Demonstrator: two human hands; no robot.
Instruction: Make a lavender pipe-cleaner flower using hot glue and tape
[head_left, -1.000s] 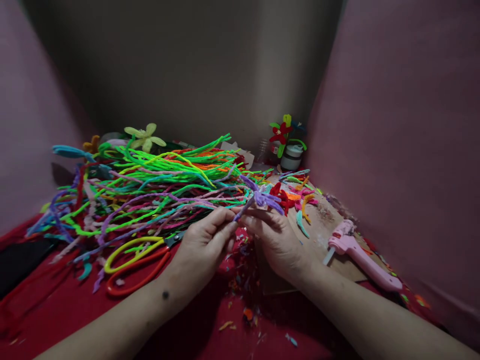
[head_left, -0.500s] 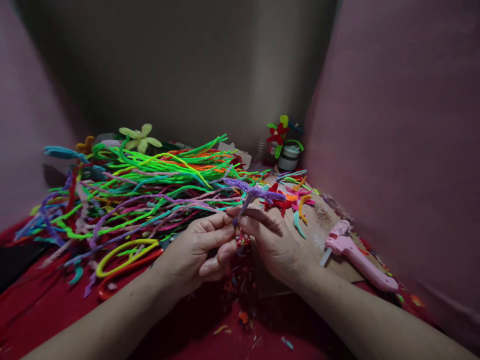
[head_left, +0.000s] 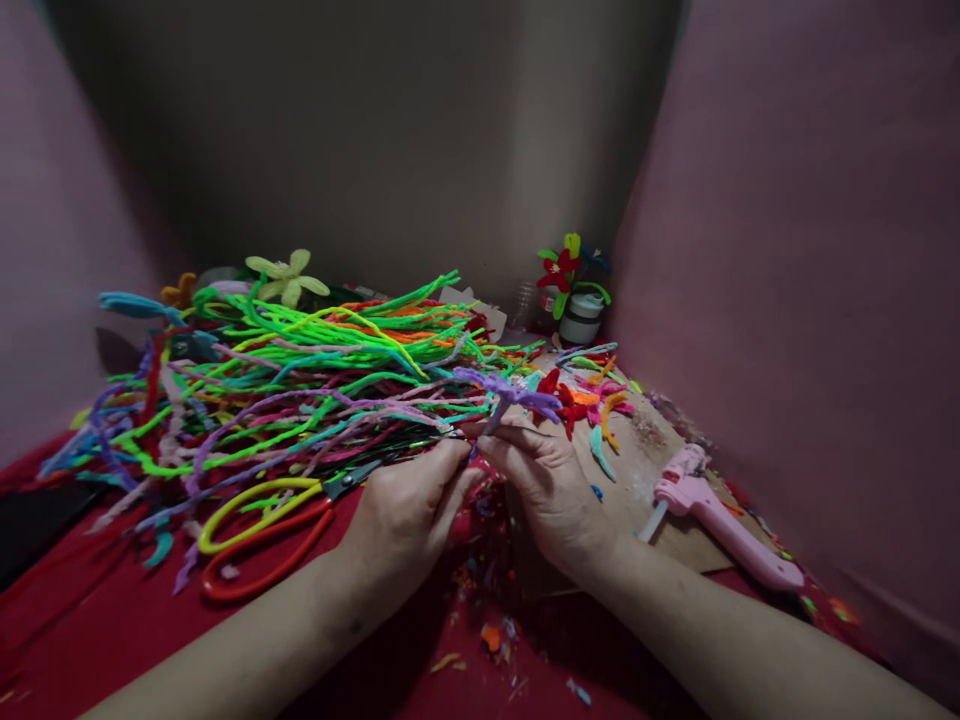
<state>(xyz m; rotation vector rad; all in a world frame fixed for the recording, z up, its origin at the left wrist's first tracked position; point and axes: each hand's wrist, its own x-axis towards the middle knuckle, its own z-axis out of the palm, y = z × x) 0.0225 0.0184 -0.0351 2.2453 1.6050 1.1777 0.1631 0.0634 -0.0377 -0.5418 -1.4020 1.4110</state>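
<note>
A purple pipe-cleaner flower point(head_left: 510, 388) is held up between my two hands, its petals spread above my fingers and its stem pointing down. My right hand point(head_left: 551, 485) pinches the stem just below the petals. Lower on the same stem, the fingers of my left hand point(head_left: 412, 500) are closed; the stem's end is mostly hidden by them. Left of my left hand lie scissors point(head_left: 262, 550) with one yellow and one red handle. Behind both hands spreads a big heap of pipe cleaners point(head_left: 337, 350) in green, purple, pink and other colours.
A pink glue gun point(head_left: 720, 515) rests on a cardboard sheet point(head_left: 645, 470) at the right, near red and orange petal pieces point(head_left: 566, 397). A cup point(head_left: 581, 317) with finished flowers stands at the back. Scraps point(head_left: 491, 638) litter the red cloth point(head_left: 390, 660).
The purple flower has tipped from facing me to facing upward. My left fingers opened somewhat around the lower stem, then closed again. My right hand keeps its pinch.
</note>
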